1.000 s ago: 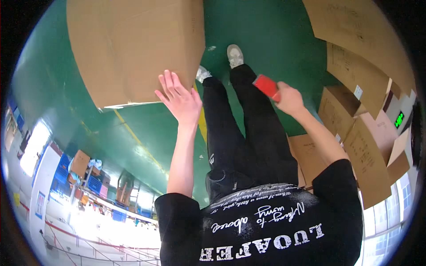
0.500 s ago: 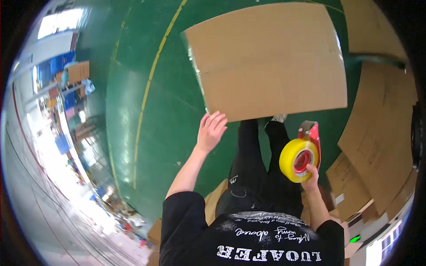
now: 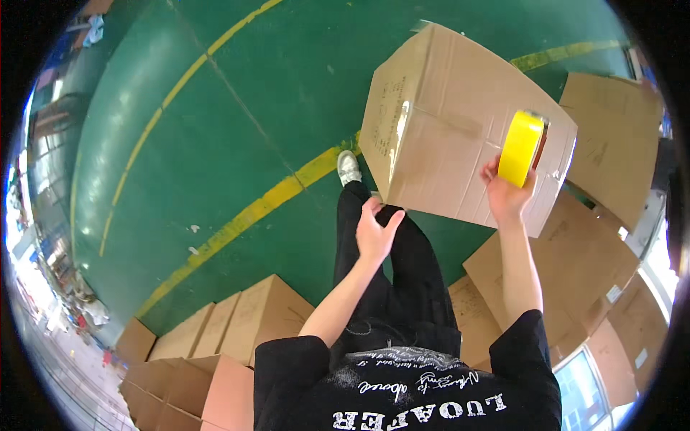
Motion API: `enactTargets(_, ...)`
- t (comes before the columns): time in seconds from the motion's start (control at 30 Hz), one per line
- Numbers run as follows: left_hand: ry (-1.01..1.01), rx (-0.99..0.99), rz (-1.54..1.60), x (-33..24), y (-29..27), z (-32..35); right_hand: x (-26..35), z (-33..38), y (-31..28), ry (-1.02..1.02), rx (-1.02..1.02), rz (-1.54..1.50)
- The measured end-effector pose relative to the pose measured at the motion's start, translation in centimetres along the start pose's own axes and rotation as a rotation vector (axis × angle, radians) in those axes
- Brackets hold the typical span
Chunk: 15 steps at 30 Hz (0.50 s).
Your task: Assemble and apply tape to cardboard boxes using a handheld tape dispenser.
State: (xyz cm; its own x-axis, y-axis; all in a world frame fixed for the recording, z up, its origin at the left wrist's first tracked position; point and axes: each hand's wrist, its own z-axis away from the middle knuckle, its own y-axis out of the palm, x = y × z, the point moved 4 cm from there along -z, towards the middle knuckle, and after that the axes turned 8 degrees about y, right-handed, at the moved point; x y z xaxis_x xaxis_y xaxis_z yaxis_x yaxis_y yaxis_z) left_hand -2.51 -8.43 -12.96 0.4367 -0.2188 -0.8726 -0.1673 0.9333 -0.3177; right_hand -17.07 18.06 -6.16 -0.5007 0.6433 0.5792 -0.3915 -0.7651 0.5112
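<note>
A large cardboard box [image 3: 453, 136] stands tilted in front of me, with strips of clear shiny tape along its left and right edges. My right hand [image 3: 509, 194] grips a tape dispenser with a wide yellow tape roll [image 3: 521, 149], held over the box's top face. The roll hides most of the dispenser's frame. Close by the box's near left corner is my left hand [image 3: 375, 233], thumb and fingers apart and nothing seen in it. Whether its fingertips touch that corner I cannot tell.
More cardboard boxes [image 3: 244, 316] stand behind me on the left. Large cardboard pieces [image 3: 607, 147] and other boxes lie to the right. Yellow lines [image 3: 280, 194] cross the green floor [image 3: 237, 144], and my shoe [image 3: 349, 167] is beside the box.
My view has swung round, and the box now shows its printed left side. The tape dispenser has moved from beside my leg to over the box. My left hand remains near its corner.
</note>
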Motion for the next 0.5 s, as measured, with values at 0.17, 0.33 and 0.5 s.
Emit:
enactTargets(0.17, -0.030, 0.078, 0.014, -0.9, 3.6, 0.7, 2.4, -8.1, 3.0, -0.012, -0.050, 0.081)
enactTargets(0.33, -0.023, 0.026, 0.029, -2.0, 4.1, 0.1, 3.9, -12.2, 7.4, -0.106, -0.178, 0.239)
enactTargets(0.5, 0.088, 0.040, -0.258, -2.9, 2.5, -1.7, 5.9, -15.2, 7.8, -0.171, -0.186, 0.209)
